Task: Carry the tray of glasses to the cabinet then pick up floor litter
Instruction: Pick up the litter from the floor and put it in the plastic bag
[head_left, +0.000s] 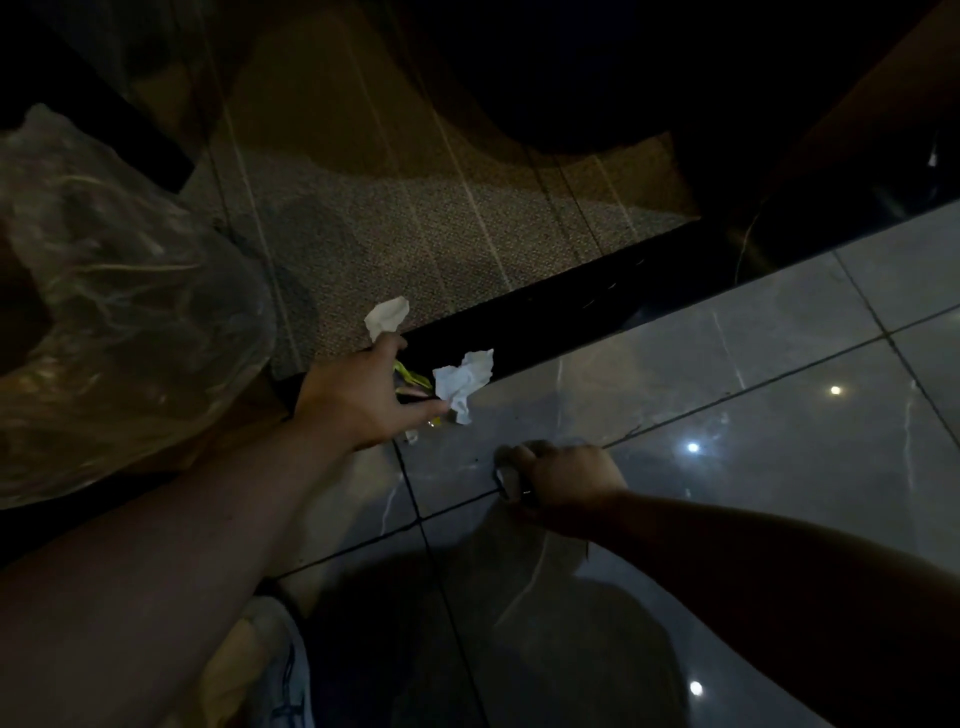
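over the glossy grey tiled floor (753, 415), the left hand (358, 400) pinches a crumpled white tissue (464, 382) (long axis hanging downward); the right hand (566, 483) is curled tight around something unclear.

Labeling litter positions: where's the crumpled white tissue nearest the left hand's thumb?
In the head view, the crumpled tissue sits centre-frame on the dark strip between carpet and tiled floor, just right of the left hand, with a second tissue up-left.

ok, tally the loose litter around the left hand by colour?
White crumpled tissues: 2 (one by the fingertips, one on the dark strip)
Yellow-green scrap in the left hand: 1
Total: 3
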